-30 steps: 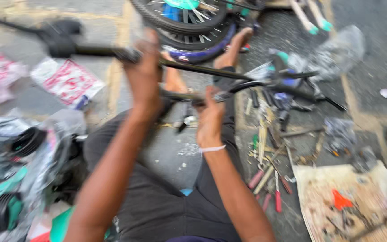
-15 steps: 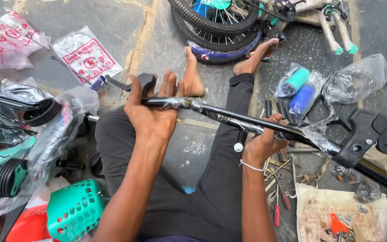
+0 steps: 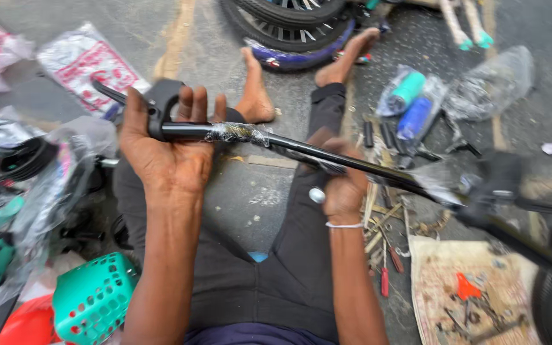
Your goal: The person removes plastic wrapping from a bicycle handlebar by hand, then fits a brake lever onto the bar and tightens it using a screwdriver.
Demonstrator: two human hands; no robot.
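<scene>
One long black metal handlebar tube, partly wrapped in clear plastic film, one black brake lever at each end. Held across the lap: left hand palm-up, fingers curled round the tube's near end; right hand clenched on its middle. Beyond the right hand, two plastic-bagged grips, one teal, one blue. Below the left hand, one green plastic basket.
</scene>
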